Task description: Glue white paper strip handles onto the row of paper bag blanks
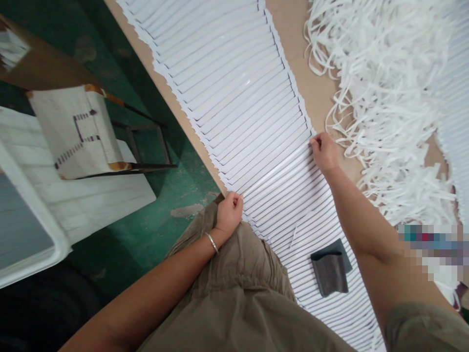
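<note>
**On the worktop (293,29), two hands pinch one white sheet (278,168)**

The left hand (229,211) is closed on its near end and the right hand (323,152) on its far end, with the fingertips tucked out of sight. The sheet lies in a long row of sheets (234,83), cut off at the top. A blurry patch (432,244) hides some paper strips (388,98).

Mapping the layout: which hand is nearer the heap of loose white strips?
Right. The right hand sits at the edge of the fanned white sheets beside the heap of loose strips; the left hand is at the sheets' opposite edge.
</note>
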Available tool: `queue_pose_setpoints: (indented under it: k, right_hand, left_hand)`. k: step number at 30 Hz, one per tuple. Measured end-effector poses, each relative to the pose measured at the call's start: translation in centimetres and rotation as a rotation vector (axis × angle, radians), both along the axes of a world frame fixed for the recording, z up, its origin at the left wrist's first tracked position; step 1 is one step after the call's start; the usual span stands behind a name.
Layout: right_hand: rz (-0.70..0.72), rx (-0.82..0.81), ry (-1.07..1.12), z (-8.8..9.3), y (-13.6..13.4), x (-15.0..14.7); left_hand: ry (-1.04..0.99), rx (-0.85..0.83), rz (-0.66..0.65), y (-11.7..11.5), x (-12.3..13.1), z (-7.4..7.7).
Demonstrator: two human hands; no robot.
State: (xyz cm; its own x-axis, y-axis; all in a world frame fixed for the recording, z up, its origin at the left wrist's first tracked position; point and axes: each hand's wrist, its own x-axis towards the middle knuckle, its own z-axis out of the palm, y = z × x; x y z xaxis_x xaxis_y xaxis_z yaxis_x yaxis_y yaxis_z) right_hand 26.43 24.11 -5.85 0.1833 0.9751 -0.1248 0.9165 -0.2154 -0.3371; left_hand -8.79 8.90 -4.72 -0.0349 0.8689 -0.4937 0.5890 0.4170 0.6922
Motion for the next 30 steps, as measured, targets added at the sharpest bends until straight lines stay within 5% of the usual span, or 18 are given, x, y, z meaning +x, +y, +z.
queue_pose_setpoints:
  k: [30]
  right_hand:
    - [-0.025, -0.053, 0.007, -0.5, 0.6, 0.0]
  left_hand:
    - [0.182, -0.076, -0.134, 1.2, 0.3, -0.2]
